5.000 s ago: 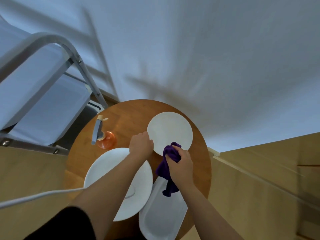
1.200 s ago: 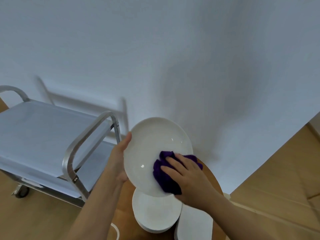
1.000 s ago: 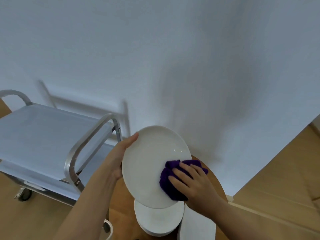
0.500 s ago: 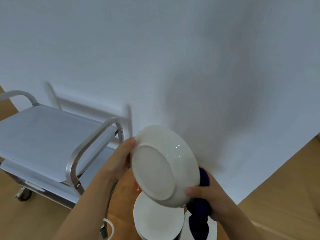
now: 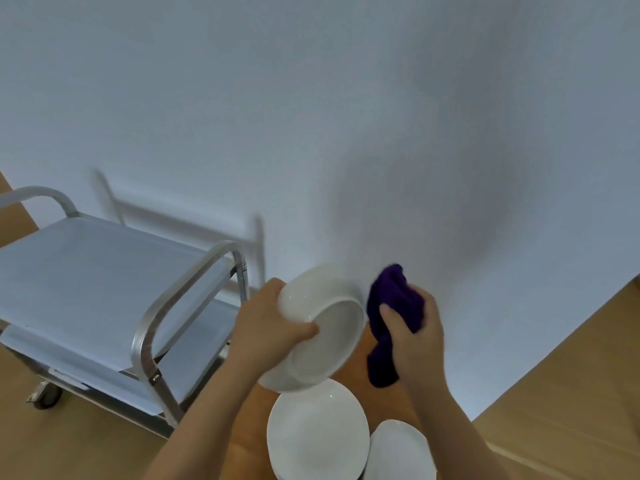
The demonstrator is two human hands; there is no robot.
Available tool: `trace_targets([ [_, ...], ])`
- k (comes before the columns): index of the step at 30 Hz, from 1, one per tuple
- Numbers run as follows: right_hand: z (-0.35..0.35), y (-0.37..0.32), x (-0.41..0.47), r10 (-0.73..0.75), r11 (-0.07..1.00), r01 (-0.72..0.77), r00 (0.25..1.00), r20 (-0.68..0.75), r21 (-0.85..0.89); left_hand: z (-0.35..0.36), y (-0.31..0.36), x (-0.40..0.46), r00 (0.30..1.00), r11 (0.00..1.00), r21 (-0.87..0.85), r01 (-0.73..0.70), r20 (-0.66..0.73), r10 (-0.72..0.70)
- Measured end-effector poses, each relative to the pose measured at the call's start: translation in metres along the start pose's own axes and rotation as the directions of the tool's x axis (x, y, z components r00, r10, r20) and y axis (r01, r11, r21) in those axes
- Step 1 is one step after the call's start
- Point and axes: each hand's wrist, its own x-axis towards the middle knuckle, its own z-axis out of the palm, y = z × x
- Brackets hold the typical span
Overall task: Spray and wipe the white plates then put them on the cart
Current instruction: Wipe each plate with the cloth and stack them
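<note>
One plate (image 5: pixel 320 329) is held up in the air above the round wooden table (image 5: pixel 384 398), gripped at its left rim by the left hand (image 5: pixel 268 327), whose thumb is curled over the edge onto the underside. Half a second ago the plate was supported on both sides, with the right hand pinching its lower right rim along with the cloth; that hold has now been released, and the weight is carried by the left hand alone. A second ago the eating face was turned toward the camera and was being rubbed; now the underside with its foot ring is presented instead, tilted toward the right. The purple cloth (image 5: pixel 393 317) is bunched in the right hand (image 5: pixel 414 332), whose fingers are closed around it, and it is held just beside the plate's right edge, apparently not touching. From this it is judged that the front has been finished and that the back is about to be wiped. Two further white dishes (image 5: pixel 317 433) remain on the table below, one round and one partly cut off at the bottom edge. The cart (image 5: pixel 86 268) stands to the left with no plate seen on its shelves, so delivery has not yet been made.
</note>
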Motion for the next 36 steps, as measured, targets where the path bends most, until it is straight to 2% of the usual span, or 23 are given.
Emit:
trace_targets([
  [1,0.012,-0.007,-0.004,-0.111,0.993,0.113,0.993,0.037,-0.040,0.007,0.002,-0.002,0.999,0.995,0.088,-0.042,0.007,0.041],
  [3,0.038,-0.015,-0.013,-0.281,0.933,0.308,0.947,0.158,-0.187,0.019,0.003,-0.005,0.995,0.987,0.128,-0.101,0.005,0.101],
  [5,0.059,-0.015,-0.024,-0.304,0.834,0.413,0.898,0.319,-0.367,0.022,-0.001,-0.008,0.993,0.988,0.098,-0.118,-0.002,0.119],
  [8,0.063,-0.009,-0.022,-0.271,0.787,0.436,0.880,0.390,-0.437,0.016,-0.007,-0.013,0.995,0.994,0.053,-0.099,0.025,0.098],
  [10,0.057,-0.006,-0.015,-0.259,0.819,0.412,0.887,0.382,-0.401,0.011,-0.009,-0.019,0.996,0.995,0.053,-0.079,0.038,0.077],
  [14,0.048,-0.005,-0.005,-0.348,0.853,0.437,0.884,0.313,-0.287,0.004,-0.010,-0.025,0.998,0.998,0.001,-0.062,0.021,0.062],
  [17,0.033,-0.007,0.009,-0.243,0.932,0.298,0.937,0.253,-0.208,-0.003,-0.010,-0.028,0.998,0.996,-0.069,-0.050,0.031,0.052],
  [22,0.009,-0.001,0.016,-0.051,0.999,0.050,0.978,0.202,0.007,-0.015,-0.005,-0.030,0.999,0.920,-0.391,0.039,-0.013,-0.048],
  [25,0.002,0.009,0.010,-0.005,0.996,-0.009,0.989,0.148,0.091,-0.011,-0.003,-0.028,0.992,0.822,-0.562,0.086,-0.031,-0.125],
  [29,0.007,0.023,-0.002,0.102,0.938,-0.120,0.992,0.073,0.326,0.008,0.004,-0.030,0.966,0.592,-0.787,0.173,0.017,-0.259],
  [31,0.003,0.022,0.002,0.176,0.902,-0.188,0.982,0.066,0.389,0.013,0.007,-0.033,0.973,0.580,-0.799,0.160,0.031,-0.227],
  [32,-0.002,0.019,0.007,0.202,0.882,-0.218,0.976,0.081,0.419,0.012,0.007,-0.033,0.980,0.575,-0.800,0.171,0.078,-0.183],
  [34,-0.019,0.013,0.017,0.203,0.873,-0.262,0.962,0.181,0.412,0.002,0.001,-0.033,0.954,0.552,-0.790,0.268,0.297,-0.040],
  [36,-0.034,0.008,0.023,0.178,0.905,-0.287,0.926,0.333,0.313,-0.009,-0.005,-0.031,0.816,0.499,-0.727,0.471,0.574,0.066],
])
